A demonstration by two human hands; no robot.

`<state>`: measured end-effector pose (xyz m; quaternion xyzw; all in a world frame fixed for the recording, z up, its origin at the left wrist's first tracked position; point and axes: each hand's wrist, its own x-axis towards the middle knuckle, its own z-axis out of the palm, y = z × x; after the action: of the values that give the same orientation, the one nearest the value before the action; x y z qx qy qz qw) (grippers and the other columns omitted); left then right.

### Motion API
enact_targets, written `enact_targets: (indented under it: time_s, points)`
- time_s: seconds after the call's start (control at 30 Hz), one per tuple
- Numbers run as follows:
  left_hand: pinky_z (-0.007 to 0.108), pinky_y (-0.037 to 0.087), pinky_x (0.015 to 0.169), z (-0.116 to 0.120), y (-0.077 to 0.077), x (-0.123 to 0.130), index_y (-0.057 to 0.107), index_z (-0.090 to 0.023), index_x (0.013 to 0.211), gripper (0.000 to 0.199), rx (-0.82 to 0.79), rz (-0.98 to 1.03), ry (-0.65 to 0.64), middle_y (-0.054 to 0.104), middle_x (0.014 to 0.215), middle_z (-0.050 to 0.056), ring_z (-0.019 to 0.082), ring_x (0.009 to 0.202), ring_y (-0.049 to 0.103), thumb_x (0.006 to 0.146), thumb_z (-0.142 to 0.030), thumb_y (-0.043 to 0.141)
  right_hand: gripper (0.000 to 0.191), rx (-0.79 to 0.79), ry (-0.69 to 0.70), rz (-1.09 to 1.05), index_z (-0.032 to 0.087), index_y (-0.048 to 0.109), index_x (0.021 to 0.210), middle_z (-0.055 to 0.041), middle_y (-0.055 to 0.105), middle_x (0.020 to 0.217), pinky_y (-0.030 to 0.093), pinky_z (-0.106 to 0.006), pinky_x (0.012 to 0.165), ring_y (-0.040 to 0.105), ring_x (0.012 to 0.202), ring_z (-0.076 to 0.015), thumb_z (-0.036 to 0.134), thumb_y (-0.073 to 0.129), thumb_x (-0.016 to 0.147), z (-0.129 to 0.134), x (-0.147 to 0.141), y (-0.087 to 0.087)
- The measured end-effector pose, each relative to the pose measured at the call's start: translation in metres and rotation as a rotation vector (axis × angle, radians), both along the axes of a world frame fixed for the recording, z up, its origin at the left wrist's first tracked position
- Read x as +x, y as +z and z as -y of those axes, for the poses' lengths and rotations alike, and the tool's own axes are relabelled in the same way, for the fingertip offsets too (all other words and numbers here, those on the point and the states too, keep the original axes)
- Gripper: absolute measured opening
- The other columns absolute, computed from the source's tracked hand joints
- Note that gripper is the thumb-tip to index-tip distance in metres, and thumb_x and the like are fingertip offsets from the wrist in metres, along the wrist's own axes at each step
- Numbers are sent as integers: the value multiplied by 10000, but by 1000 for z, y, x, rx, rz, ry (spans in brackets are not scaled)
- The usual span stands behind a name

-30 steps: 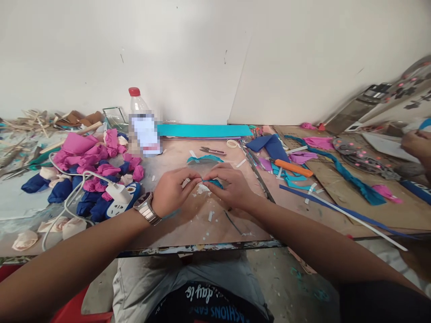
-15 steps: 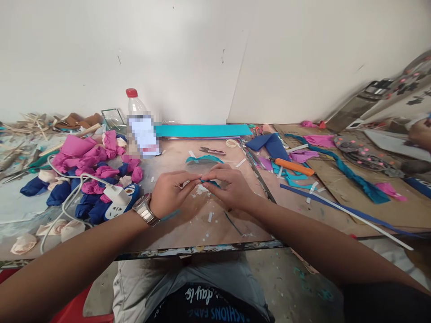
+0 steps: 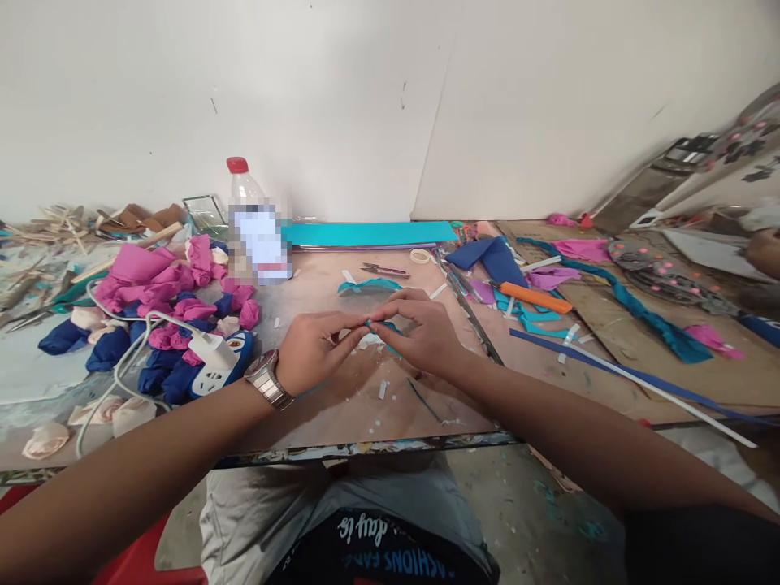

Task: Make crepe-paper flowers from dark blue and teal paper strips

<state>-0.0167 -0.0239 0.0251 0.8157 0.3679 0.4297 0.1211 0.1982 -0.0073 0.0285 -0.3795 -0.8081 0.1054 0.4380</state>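
Observation:
Over the middle of the table, my left hand (image 3: pixel 318 345) and my right hand (image 3: pixel 419 329) meet fingertip to fingertip. Both pinch a small teal strip (image 3: pixel 390 327), thin and soft like crepe paper or cloth. Most of it is hidden behind my fingers and thumbs. Just beyond my hands lies another teal piece (image 3: pixel 371 286), curved and flat on the table. Behind that rests a pair of thread snips (image 3: pixel 383 270), beside a small roll of tape (image 3: pixel 420 256). White scraps are scattered beneath my hands.
Pink, blue and cream rolled flowers (image 3: pixel 176 301) are heaped at left around a power strip (image 3: pixel 223 370) with a white cable. A phone (image 3: pixel 262 244) leans on a bottle (image 3: pixel 244 183). At right lie an orange cutter (image 3: pixel 535 297) and a white stick (image 3: pixel 664 394). Another person's hand (image 3: pixel 764 253) shows far right.
My fingertips shift slightly on the teal strip, and a little more of it hangs below my right hand. The view has turned slightly; the other person's hand has moved.

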Motion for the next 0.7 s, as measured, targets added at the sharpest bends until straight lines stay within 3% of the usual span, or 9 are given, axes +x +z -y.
enact_targets:
  time_s: [0.5,0.7]
  points:
    - [280,543,744,-1,-1,0,790,-207,1054,227,-53,-16,-13,820,989,56,181,832,753,1003,-310,595,81,61,14,55,242,734,859,-22,770,832,509,-396,908,693,866,-217,314,759,887,-1,2,0]
    - [294,531,761,-2,1,-1,776,-199,1041,233,-91,-16,-12,812,986,61,194,858,744,1013,-317,577,65,99,58,73,255,760,941,-12,794,848,512,-390,897,699,884,-217,308,740,910,-2,2,2]
